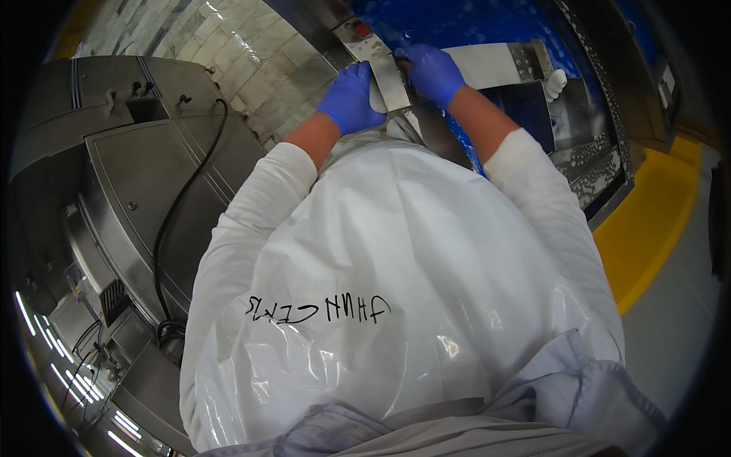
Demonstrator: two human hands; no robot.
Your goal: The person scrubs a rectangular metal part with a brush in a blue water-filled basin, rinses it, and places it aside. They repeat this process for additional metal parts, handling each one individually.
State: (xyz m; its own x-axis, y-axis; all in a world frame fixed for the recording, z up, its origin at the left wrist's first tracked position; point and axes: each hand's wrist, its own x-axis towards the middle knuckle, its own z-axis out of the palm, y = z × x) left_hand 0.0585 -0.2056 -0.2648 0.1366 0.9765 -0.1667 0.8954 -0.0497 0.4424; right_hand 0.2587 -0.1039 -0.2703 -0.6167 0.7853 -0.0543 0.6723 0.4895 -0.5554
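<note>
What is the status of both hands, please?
Left hand beside pale metal plate. Right hand on plate's other side, hold unclear. White lump farther right, apart.

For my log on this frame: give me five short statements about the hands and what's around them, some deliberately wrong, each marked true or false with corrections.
1. The left hand and the right hand both wear blue gloves. True.
2. The apron is plain black. False: the apron is white, with dark writing on it.
3. A pale flat piece shows between the two hands. True.
4. The black cable is at the right of the picture. False: the black cable is at the left, in front of a metal cabinet.
5. A yellow panel is at the right of the picture. True.
</note>
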